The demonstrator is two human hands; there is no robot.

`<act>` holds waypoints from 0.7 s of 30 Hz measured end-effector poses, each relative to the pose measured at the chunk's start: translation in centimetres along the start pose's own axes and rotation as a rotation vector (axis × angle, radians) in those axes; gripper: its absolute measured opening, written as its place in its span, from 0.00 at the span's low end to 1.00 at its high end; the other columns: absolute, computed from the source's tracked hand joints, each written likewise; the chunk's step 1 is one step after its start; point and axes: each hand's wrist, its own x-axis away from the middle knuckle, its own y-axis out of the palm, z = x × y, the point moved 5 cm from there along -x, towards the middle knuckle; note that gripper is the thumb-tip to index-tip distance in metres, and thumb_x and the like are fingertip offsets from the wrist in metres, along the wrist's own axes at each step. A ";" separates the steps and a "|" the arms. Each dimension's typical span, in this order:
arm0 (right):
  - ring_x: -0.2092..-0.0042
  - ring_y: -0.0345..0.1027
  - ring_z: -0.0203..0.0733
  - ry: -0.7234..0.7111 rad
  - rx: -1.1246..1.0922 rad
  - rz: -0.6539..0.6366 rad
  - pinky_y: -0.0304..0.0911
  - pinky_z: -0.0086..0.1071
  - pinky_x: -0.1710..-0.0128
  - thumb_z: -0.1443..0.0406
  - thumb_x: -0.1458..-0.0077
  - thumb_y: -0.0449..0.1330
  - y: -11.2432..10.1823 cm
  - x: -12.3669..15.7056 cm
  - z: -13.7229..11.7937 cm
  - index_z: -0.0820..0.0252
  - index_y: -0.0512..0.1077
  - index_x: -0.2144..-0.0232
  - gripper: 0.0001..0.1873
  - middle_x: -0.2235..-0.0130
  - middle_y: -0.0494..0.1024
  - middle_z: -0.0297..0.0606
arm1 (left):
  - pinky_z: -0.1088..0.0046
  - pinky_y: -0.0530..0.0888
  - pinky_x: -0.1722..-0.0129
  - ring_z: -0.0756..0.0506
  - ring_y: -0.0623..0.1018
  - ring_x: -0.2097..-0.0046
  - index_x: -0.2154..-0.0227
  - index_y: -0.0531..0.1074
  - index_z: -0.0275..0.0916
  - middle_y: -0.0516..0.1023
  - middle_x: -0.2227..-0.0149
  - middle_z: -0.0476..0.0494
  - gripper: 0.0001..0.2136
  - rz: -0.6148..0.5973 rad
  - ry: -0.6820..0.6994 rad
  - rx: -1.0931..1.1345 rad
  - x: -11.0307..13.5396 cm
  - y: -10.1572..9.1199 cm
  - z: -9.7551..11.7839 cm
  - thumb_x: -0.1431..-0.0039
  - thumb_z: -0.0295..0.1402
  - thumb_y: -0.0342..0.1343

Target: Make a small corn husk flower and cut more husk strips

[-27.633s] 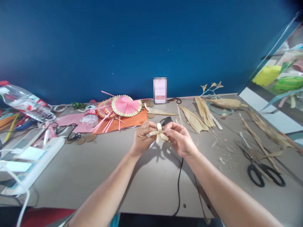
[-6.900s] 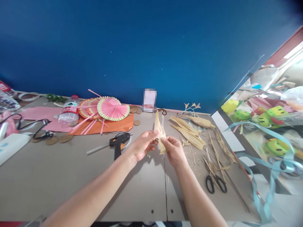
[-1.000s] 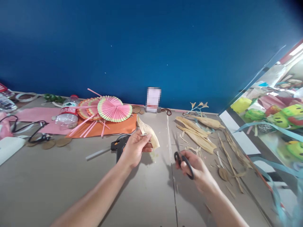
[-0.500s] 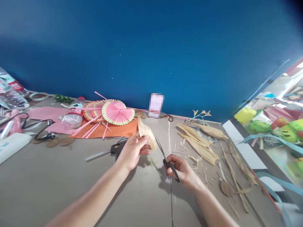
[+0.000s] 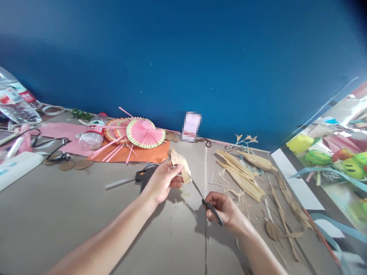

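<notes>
A pale dried corn husk piece is pinched between the thumb and fingers of my left hand, held above the table. My right hand grips black-handled scissors through their loops. The blades point up and left, nearly together, with their tips at the husk's right edge. Partly hidden behind my left wrist lies a black glue gun with a whitish glue stick poking out of it. More dried husks lie in a pile right of the scissors.
Pink paper fans rest on an orange sheet at the back left, beside a plastic bottle. A white power strip sits at far left. Husk scraps and a round wooden slice lie at right. A blue wall rises behind.
My right hand has shifted slightly right and down, and the scissor blades have come closer together against the husk's edge. My left hand keeps its pinch. The whole view has shifted a little.
</notes>
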 end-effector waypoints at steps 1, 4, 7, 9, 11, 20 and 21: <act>0.80 0.54 0.27 0.002 0.000 -0.001 0.48 0.23 0.81 0.57 0.67 0.66 0.0 0.0 0.0 0.63 0.64 0.77 0.19 0.82 0.65 0.27 | 0.84 0.69 0.82 0.52 0.76 0.76 0.68 0.67 0.36 0.76 0.73 0.46 0.13 -0.008 -0.001 -0.002 0.0 0.0 0.0 0.54 0.38 0.58; 0.81 0.54 0.28 0.012 0.014 -0.011 0.47 0.24 0.81 0.56 0.67 0.66 0.1 0.1 -0.1 0.63 0.63 0.78 0.20 0.83 0.65 0.27 | 0.84 0.69 0.82 0.53 0.75 0.78 0.69 0.67 0.35 0.76 0.74 0.46 0.13 -0.009 -0.001 -0.003 0.0 0.0 -0.1 0.54 0.39 0.58; 0.81 0.52 0.27 0.004 0.047 -0.013 0.46 0.24 0.81 0.57 0.66 0.66 0.1 0.1 0.0 0.62 0.63 0.78 0.19 0.83 0.63 0.26 | 0.84 0.69 0.82 0.53 0.75 0.78 0.69 0.67 0.36 0.76 0.73 0.47 0.13 0.002 0.002 0.002 -0.1 -0.2 -0.1 0.55 0.39 0.59; 0.81 0.51 0.27 -0.006 0.056 -0.016 0.44 0.24 0.81 0.57 0.65 0.66 0.0 0.1 0.0 0.62 0.63 0.77 0.18 0.83 0.62 0.26 | 0.84 0.69 0.81 0.53 0.75 0.78 0.69 0.67 0.36 0.76 0.73 0.47 0.14 0.006 0.006 0.005 -0.1 -0.2 -0.1 0.55 0.39 0.59; 0.81 0.50 0.27 -0.008 0.053 -0.020 0.44 0.24 0.81 0.58 0.64 0.65 0.0 0.1 0.1 0.62 0.63 0.77 0.18 0.83 0.61 0.26 | 0.83 0.69 0.81 0.52 0.75 0.77 0.69 0.67 0.36 0.76 0.74 0.47 0.14 0.005 0.011 0.001 -0.1 -0.2 -0.1 0.55 0.39 0.59; 0.80 0.49 0.27 0.008 0.044 -0.023 0.43 0.24 0.81 0.57 0.64 0.66 0.0 0.2 0.2 0.62 0.62 0.77 0.18 0.83 0.60 0.25 | 0.83 0.69 0.81 0.51 0.76 0.77 0.68 0.67 0.36 0.77 0.74 0.47 0.15 0.039 0.033 0.000 0.1 -0.1 0.2 0.56 0.40 0.59; 0.80 0.49 0.27 0.011 0.047 -0.021 0.43 0.24 0.81 0.57 0.64 0.66 0.0 0.2 0.3 0.62 0.62 0.77 0.19 0.83 0.60 0.25 | 0.83 0.69 0.81 0.51 0.76 0.77 0.68 0.67 0.36 0.77 0.74 0.47 0.16 0.045 0.033 0.002 0.2 -0.1 0.2 0.57 0.41 0.59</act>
